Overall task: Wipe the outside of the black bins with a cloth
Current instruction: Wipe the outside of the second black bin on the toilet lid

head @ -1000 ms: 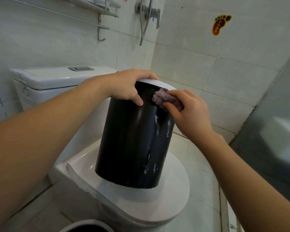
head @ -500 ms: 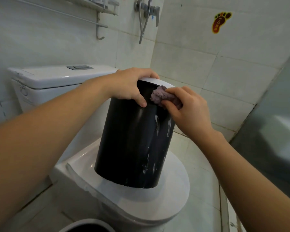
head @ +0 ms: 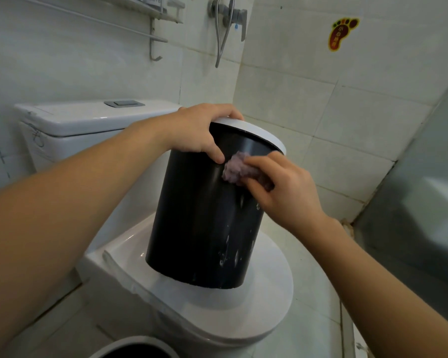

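A black bin with a white top rim stands tilted on the closed toilet lid. My left hand grips the bin's top edge, fingers over the rim and thumb on the near side. My right hand holds a crumpled purple cloth and presses it against the bin's upper side, just right of my left thumb. White streaks mark the bin's lower right side.
The rim of a second bin shows at the bottom edge, on the floor in front of the toilet. The white cistern stands behind on the left. A shower hose and tap hang on the tiled wall. A grey panel stands at the right.
My right hand has slid the cloth a little down the bin's side, away from the rim. My left hand keeps its grip on the top edge.
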A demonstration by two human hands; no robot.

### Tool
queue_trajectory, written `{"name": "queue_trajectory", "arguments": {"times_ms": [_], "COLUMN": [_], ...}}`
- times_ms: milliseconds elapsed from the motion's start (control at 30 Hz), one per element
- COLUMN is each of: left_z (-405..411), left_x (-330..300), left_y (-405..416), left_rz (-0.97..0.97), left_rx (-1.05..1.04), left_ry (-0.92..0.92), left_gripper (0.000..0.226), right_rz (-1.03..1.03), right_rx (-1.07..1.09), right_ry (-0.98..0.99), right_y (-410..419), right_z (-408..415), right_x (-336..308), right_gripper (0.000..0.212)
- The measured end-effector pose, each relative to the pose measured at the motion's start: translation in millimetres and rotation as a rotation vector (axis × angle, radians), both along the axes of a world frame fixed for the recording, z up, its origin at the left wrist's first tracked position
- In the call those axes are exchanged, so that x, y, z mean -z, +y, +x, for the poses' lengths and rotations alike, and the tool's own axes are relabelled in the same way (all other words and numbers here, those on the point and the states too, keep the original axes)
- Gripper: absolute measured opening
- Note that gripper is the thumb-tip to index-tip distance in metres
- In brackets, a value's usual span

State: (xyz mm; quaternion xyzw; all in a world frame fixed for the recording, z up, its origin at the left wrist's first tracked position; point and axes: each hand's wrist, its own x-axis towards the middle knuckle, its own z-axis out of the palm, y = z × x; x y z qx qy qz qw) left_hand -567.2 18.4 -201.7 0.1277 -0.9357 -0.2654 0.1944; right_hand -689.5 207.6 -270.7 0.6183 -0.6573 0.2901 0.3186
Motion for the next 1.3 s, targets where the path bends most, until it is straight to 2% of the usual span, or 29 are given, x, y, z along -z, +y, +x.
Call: {"name": "queue_trajectory", "arguments": {"times_ms": [133, 433, 533, 700, 967, 1200, 1300], "left_z": [-0.4, 0.9, 2.1, 2.5, 3.7, 3.2, 3.3], "left_x": [-0.7, 1.5, 1.8, 0.9, 2.6, 3.0, 3.0], "left_y": [1.3, -2.9, -4.6, -6.9, -10.1, -8.1, -8.1], "left_rz": [0.011, 0.032, 0.03, 0.038, 0.058, 0.061, 0.057], "left_rx": [0.004, -0.001, -0.006, -0.001, -0.017, -0.023, -0.027], "left_ry": [-0.005, 0.006, 0.009, 0.004, 0.006, 0.013, 0.013], "left_gripper": [0.068, 0.068, 0.067, 0.067, 0.066, 0.066, 0.066], "right_rz": [-0.072, 0.058, 0.015, -0.069, 0.068, -0.055, -0.041], "right_rx": [0.075, -0.116, -0.059, 0.058, -0.159, 0.002, -0.021], "right_ry": [-0.106, 0.03, 0.02, -0.13, -0.047, -0.162, -0.108], "right_y": [-9.8, 14.4, 8.5, -6.8, 14.3, -0.9, 1.4], "right_z": [-0.6, 11.8, 10.1, 5.3, 13.1, 9.6, 13.5], "right_x": [-7.3, 36.8, 26.8, 4.8, 49.5, 30.6, 38.2], "right_gripper": [0.03, 0.032, 0.031, 0.033, 0.031, 0.031, 0.034]}}
